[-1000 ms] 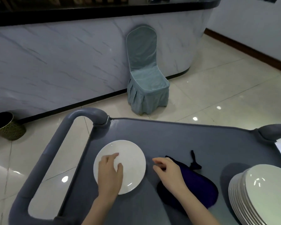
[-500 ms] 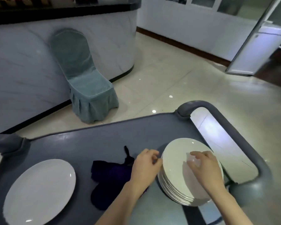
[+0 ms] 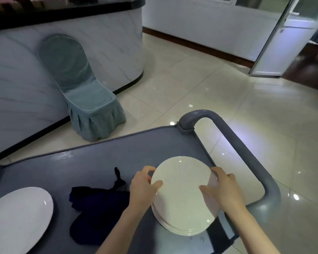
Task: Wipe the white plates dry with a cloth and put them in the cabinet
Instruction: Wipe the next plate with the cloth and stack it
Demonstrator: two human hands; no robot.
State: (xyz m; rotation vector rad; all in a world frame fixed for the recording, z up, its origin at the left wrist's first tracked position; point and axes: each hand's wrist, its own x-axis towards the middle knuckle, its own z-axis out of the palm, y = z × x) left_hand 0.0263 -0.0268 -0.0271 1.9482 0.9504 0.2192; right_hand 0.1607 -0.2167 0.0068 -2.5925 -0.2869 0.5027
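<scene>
Top plate [image 3: 182, 187] sits on the plate stack [image 3: 184, 230] at the cart's [image 3: 103, 158] right end. Left hand [image 3: 142, 187] and right hand [image 3: 222, 189] grip its opposite rims, thumbs on top, fingers curled round the edge. Dark cloth [image 3: 97, 211] lies just left of the stack. Single plate [image 3: 17, 219] rests far left on the cart.

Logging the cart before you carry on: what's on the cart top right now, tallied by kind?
Plate stacks: 1, the stack of white plates held at its rim by the left hand and right hand; plates in it too tight to count
Single white plate: 1
Dark cloth: 1
Total: 3
</scene>
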